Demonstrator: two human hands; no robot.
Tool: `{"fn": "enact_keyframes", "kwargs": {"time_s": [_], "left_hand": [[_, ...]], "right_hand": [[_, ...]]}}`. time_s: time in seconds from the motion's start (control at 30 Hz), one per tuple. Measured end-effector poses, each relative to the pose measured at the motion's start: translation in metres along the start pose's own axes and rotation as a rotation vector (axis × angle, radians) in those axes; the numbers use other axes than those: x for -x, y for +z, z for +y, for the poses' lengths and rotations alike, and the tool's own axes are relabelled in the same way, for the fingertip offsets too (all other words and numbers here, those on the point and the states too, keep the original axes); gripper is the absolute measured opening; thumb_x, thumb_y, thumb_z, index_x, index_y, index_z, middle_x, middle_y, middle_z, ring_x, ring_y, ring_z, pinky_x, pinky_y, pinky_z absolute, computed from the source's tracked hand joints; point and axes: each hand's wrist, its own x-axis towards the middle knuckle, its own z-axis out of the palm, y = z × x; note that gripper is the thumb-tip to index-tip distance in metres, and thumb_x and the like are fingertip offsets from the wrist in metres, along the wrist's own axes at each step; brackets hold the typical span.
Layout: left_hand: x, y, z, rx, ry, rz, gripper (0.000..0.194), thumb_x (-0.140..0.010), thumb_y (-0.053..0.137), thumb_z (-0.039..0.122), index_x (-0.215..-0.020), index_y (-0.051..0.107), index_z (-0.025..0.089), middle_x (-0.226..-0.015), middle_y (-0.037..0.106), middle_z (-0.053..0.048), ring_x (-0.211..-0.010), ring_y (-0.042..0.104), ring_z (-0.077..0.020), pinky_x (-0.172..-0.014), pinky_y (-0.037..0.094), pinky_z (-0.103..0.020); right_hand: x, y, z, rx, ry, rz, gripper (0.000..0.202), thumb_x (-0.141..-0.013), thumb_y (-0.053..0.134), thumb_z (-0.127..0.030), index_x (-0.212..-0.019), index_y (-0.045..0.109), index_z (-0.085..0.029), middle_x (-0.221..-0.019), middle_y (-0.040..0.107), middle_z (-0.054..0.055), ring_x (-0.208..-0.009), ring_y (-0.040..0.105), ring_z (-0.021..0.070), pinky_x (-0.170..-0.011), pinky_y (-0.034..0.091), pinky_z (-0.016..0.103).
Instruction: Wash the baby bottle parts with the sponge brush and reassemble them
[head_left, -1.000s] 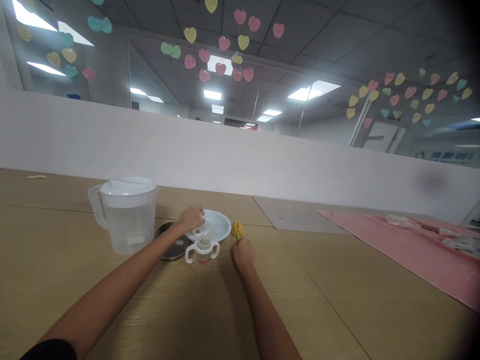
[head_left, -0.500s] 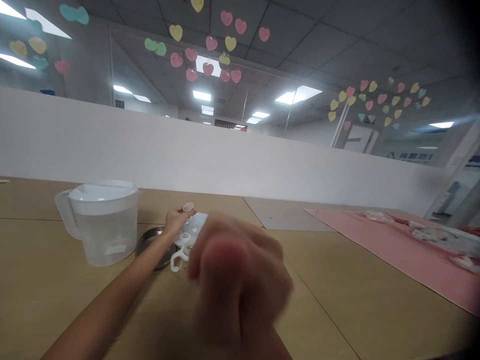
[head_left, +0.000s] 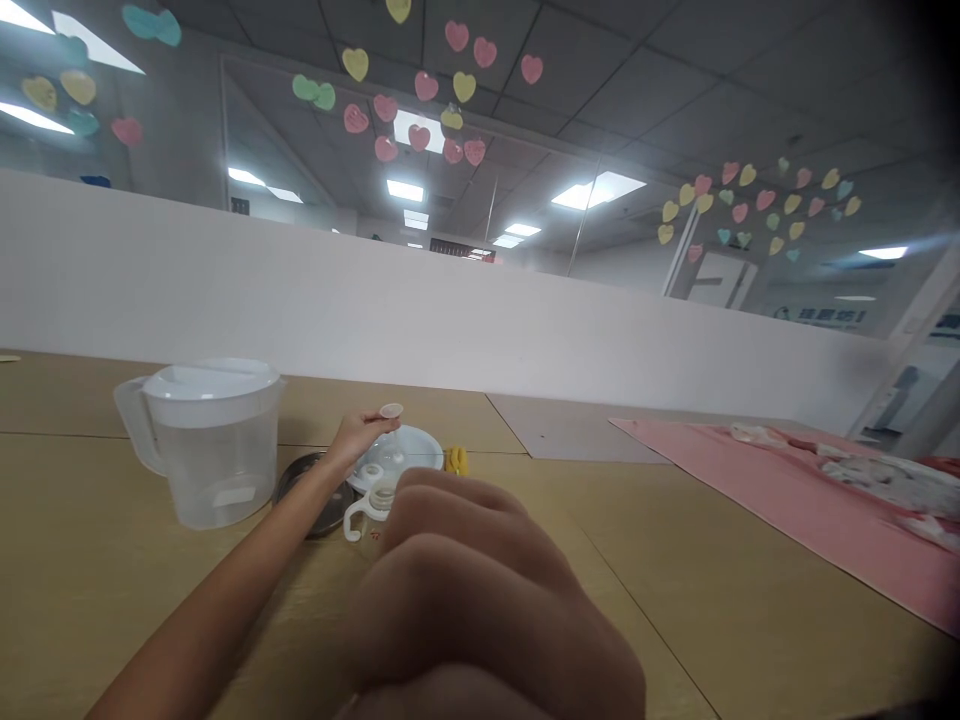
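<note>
My left hand [head_left: 358, 440] is closed, pinching a small clear funnel-shaped piece [head_left: 391, 411] by its round rim, wide end up. It hovers over a white plate [head_left: 426, 450] that holds a small white ring-shaped part [head_left: 370, 474]. In front of the plate stands a clear bottle [head_left: 373, 535] with a white curved handle and an uncovered mouth, partly covered by my right hand [head_left: 480, 590]. That hand is large and close to the camera, its fingers curled into a fist. Whatever it may hold is hidden.
A lidded translucent pitcher [head_left: 217, 450] stands at the left. Beside it a round metal dish [head_left: 330, 520] lies partly behind my left forearm. Something small and yellow [head_left: 456, 461] sits right of the plate. A pink mat [head_left: 780, 500] with crumpled cloth [head_left: 870, 475] covers the right side.
My right hand has come lower and nearer the camera, uncovering more of the plate, the bottle and the yellow thing. My left hand has shifted slightly right with the clear piece.
</note>
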Motion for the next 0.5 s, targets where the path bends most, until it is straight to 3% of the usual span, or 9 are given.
{"fn": "enact_keyframes", "kwargs": {"time_s": [0.1, 0.17, 0.23, 0.37, 0.47, 0.5], "left_hand": [[0.002, 0.003, 0.005, 0.021, -0.005, -0.002, 0.038, -0.055, 0.072, 0.037, -0.084, 0.071, 0.012, -0.083, 0.071, -0.007, -0.079, 0.061, -0.0207, -0.071, 0.043, -0.029], [0.002, 0.004, 0.008, 0.027, -0.009, 0.004, 0.039, -0.055, 0.072, 0.036, -0.084, 0.070, 0.011, -0.084, 0.071, -0.008, -0.079, 0.061, -0.0206, -0.071, 0.044, -0.029], [0.002, 0.004, 0.010, 0.030, -0.011, 0.003, 0.035, -0.055, 0.072, 0.035, -0.082, 0.071, 0.013, -0.083, 0.071, -0.007, -0.079, 0.061, -0.0204, -0.070, 0.044, -0.028], [0.001, 0.001, 0.011, 0.048, -0.027, 0.008, 0.032, -0.056, 0.073, 0.035, -0.082, 0.071, 0.016, -0.081, 0.071, -0.004, -0.077, 0.061, -0.0196, -0.067, 0.044, -0.027], [0.001, -0.001, 0.010, 0.067, -0.046, 0.008, 0.036, -0.055, 0.075, 0.036, -0.084, 0.070, 0.014, -0.079, 0.070, -0.005, -0.073, 0.060, -0.0184, -0.064, 0.044, -0.028], [0.001, -0.001, 0.009, 0.069, -0.048, 0.005, 0.037, -0.054, 0.075, 0.036, -0.084, 0.070, 0.014, -0.078, 0.070, -0.005, -0.072, 0.060, -0.0181, -0.064, 0.044, -0.028]], "right_hand": [[0.009, 0.010, -0.004, 0.061, 0.292, 0.013, 0.025, -0.063, 0.048, -0.028, -0.039, 0.041, -0.029, -0.033, 0.016, -0.003, -0.031, 0.020, 0.0118, -0.029, 0.032, 0.025], [0.009, 0.010, -0.008, 0.013, 0.409, -0.042, 0.021, -0.061, 0.049, -0.033, -0.041, 0.044, -0.031, -0.031, 0.020, -0.003, -0.031, 0.024, 0.0130, -0.028, 0.033, 0.027], [0.002, 0.004, -0.012, -0.085, 0.397, -0.103, 0.019, -0.060, 0.050, -0.029, -0.043, 0.048, -0.034, -0.030, 0.027, -0.003, -0.032, 0.031, 0.0150, -0.030, 0.036, 0.028], [-0.014, -0.003, -0.016, -0.165, 0.240, -0.089, 0.024, -0.064, 0.049, -0.026, -0.045, 0.054, -0.040, -0.034, 0.039, -0.004, -0.035, 0.035, 0.0153, -0.031, 0.037, 0.026], [0.000, 0.009, -0.009, -0.117, 0.187, 0.044, 0.027, -0.066, 0.046, -0.025, -0.044, 0.052, -0.038, -0.031, 0.035, -0.005, -0.031, 0.030, 0.0148, -0.030, 0.035, 0.028], [0.008, 0.014, -0.006, -0.090, 0.255, 0.015, 0.026, -0.066, 0.046, -0.024, -0.045, 0.052, -0.038, -0.031, 0.035, -0.005, -0.032, 0.031, 0.0156, -0.033, 0.038, 0.029]]}}
